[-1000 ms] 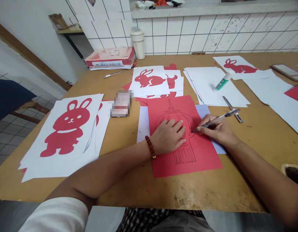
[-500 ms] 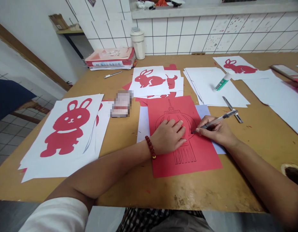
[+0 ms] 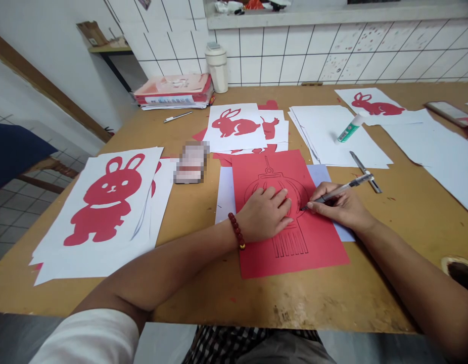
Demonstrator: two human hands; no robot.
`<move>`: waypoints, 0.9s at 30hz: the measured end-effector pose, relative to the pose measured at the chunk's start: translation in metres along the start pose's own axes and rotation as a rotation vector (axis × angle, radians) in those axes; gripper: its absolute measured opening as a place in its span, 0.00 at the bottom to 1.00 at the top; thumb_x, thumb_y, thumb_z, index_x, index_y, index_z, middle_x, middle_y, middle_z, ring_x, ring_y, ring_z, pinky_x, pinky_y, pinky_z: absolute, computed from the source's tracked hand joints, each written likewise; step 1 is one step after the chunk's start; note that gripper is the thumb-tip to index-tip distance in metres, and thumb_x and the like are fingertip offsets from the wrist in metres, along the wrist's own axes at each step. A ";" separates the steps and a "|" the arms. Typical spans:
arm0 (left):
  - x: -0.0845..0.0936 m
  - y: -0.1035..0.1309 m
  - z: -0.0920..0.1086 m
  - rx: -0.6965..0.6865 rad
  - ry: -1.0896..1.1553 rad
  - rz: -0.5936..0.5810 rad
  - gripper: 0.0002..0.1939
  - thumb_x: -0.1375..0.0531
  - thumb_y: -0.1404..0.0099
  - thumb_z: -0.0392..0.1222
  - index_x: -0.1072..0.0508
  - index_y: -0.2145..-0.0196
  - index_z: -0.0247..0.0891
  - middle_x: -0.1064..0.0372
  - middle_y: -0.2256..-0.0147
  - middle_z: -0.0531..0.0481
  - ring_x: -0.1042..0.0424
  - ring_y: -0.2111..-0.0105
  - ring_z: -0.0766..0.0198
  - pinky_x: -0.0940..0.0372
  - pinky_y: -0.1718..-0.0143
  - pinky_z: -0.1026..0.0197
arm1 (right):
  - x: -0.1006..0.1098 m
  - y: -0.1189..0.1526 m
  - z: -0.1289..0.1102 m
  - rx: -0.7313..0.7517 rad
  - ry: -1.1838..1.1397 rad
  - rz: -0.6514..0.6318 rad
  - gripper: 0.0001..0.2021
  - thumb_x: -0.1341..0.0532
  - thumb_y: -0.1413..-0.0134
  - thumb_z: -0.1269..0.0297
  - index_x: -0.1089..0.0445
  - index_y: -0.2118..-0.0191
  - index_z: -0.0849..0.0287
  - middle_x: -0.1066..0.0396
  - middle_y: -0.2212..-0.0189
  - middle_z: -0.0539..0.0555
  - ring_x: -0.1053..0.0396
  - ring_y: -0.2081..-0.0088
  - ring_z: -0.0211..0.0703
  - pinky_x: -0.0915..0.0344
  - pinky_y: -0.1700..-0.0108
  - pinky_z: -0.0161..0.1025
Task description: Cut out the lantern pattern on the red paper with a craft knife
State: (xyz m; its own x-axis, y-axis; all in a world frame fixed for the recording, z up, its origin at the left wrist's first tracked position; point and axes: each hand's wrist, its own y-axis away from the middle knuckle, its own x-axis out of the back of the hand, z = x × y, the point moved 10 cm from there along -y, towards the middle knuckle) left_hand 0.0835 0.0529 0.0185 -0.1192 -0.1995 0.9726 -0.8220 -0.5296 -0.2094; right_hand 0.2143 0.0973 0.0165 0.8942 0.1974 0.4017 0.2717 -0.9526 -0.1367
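Observation:
A red sheet of paper with a lantern outlined in dark ink lies in front of me, over pale bluish paper. My left hand rests flat on the sheet, fingers spread, covering part of the lantern's body. A red bead bracelet circles that wrist. In my right hand a pen is pinched, slanting up to the right. Its tip touches the red sheet at the lantern's right edge, beside my left fingers.
Left lie white sheets with a red rabbit cutout and a blurred phone-like object. Behind are more rabbit sheets, a glue stick, a craft knife, a white cup and a paper stack. A hole is at right.

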 end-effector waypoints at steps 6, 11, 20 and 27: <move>0.000 0.000 0.000 -0.003 0.001 0.002 0.22 0.50 0.24 0.50 0.28 0.45 0.32 0.33 0.42 0.36 0.33 0.55 0.50 0.39 0.59 0.50 | 0.000 0.000 -0.001 0.007 0.014 -0.010 0.15 0.26 0.56 0.51 0.26 0.74 0.56 0.29 0.80 0.51 0.35 0.78 0.38 0.38 0.76 0.37; 0.000 0.000 -0.001 0.000 0.004 -0.004 0.22 0.50 0.24 0.51 0.28 0.45 0.32 0.32 0.42 0.36 0.33 0.55 0.50 0.39 0.59 0.50 | -0.001 0.001 -0.002 0.008 0.024 -0.012 0.16 0.27 0.56 0.50 0.26 0.75 0.56 0.29 0.80 0.51 0.35 0.78 0.39 0.37 0.76 0.37; 0.000 -0.001 0.000 0.010 0.003 -0.036 0.23 0.51 0.24 0.51 0.28 0.45 0.32 0.33 0.41 0.38 0.33 0.54 0.50 0.39 0.58 0.50 | -0.002 0.001 -0.001 0.024 0.008 -0.033 0.13 0.27 0.54 0.53 0.25 0.74 0.56 0.27 0.79 0.51 0.33 0.77 0.39 0.36 0.75 0.37; -0.001 0.000 -0.001 0.008 0.006 -0.029 0.23 0.51 0.24 0.51 0.28 0.45 0.32 0.33 0.41 0.38 0.33 0.54 0.50 0.39 0.58 0.50 | -0.004 0.002 0.001 0.023 0.017 -0.056 0.12 0.27 0.54 0.54 0.25 0.72 0.57 0.26 0.78 0.52 0.32 0.76 0.39 0.35 0.74 0.37</move>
State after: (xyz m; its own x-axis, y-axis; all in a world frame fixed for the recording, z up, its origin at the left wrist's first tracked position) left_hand 0.0834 0.0537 0.0181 -0.0986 -0.1786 0.9790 -0.8205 -0.5421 -0.1815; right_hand 0.2114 0.0952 0.0139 0.8711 0.2466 0.4246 0.3298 -0.9345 -0.1338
